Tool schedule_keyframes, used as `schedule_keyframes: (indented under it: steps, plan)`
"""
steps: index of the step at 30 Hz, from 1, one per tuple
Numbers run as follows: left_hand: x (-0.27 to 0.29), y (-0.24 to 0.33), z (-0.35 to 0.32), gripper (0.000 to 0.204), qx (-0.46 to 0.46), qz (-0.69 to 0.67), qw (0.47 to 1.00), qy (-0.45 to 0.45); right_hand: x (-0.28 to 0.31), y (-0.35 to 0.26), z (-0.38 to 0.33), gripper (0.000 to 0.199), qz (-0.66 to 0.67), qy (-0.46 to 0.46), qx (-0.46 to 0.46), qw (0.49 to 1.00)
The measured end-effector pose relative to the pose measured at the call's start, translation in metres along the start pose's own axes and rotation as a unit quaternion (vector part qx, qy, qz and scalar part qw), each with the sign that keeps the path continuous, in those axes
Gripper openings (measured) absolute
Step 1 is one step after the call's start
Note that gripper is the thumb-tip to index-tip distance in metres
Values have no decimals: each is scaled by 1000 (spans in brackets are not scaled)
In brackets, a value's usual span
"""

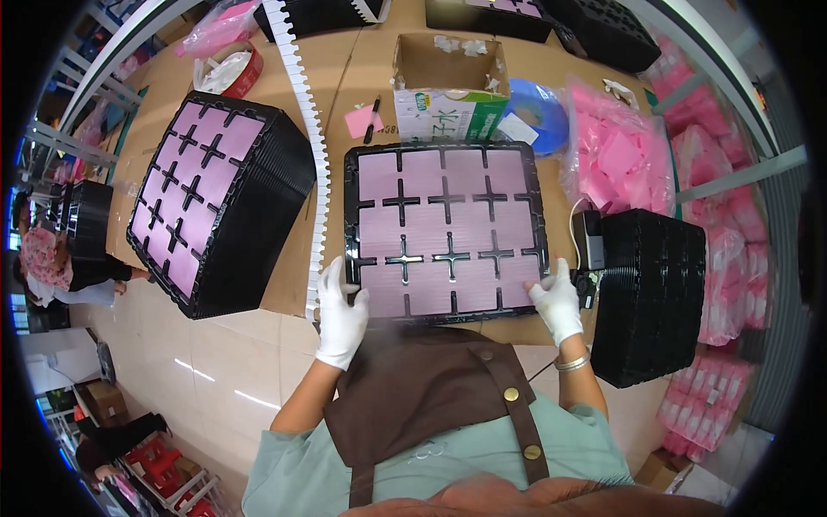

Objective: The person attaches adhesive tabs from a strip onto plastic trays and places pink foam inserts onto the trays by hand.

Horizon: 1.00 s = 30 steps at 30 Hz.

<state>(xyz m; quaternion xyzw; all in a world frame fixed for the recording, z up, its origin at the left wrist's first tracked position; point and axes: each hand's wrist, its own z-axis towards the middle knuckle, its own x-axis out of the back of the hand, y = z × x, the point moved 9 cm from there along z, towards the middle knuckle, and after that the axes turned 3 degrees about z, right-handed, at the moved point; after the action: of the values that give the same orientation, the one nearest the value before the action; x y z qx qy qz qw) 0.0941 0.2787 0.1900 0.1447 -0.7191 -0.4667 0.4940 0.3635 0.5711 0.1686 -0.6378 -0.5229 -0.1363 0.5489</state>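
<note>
In front of me lies a black plastic tray (542, 215) with rows of cells, divided by cross-shaped black ribs. Pink ribbed pieces (468, 222) fill its cells. My left hand (341, 312), in a white glove, grips the tray's near left corner, fingers along the side. At the near right corner my right hand (556, 303), also gloved, holds the rim with its thumb on top; some of its fingers are hidden. To the left is a tilted stack of black trays (258, 207), its top one filled with pink pieces.
A toothed white strip (312, 164) runs along the left. Beyond the tray stand an open carton (452, 116), a blue tape roll (541, 116), a black pen (372, 121) and a bag of pink pieces (616, 151). At right are a small black device (589, 239) and black trays (650, 297).
</note>
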Motion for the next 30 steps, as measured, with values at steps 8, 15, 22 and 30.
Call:
schedule_keyframes:
  steps: [8, 15, 22, 30]
  plan:
    - [58, 27, -8, 55, -75, 111, 986, 96, 56, 22, 25, 48, 200, 100, 69, 972]
    - [-26, 56, 54, 58, -215, 313, 925, -24, 13, -50, 113, 39, 445, -58, 113, 886]
    - [-89, 101, 83, 63, -346, 340, 870, -86, -39, -120, 139, 23, 454, -141, 138, 869]
    - [-99, 83, 115, 67, -318, 329, 885, -82, -63, -124, 163, 19, 463, -149, 123, 865]
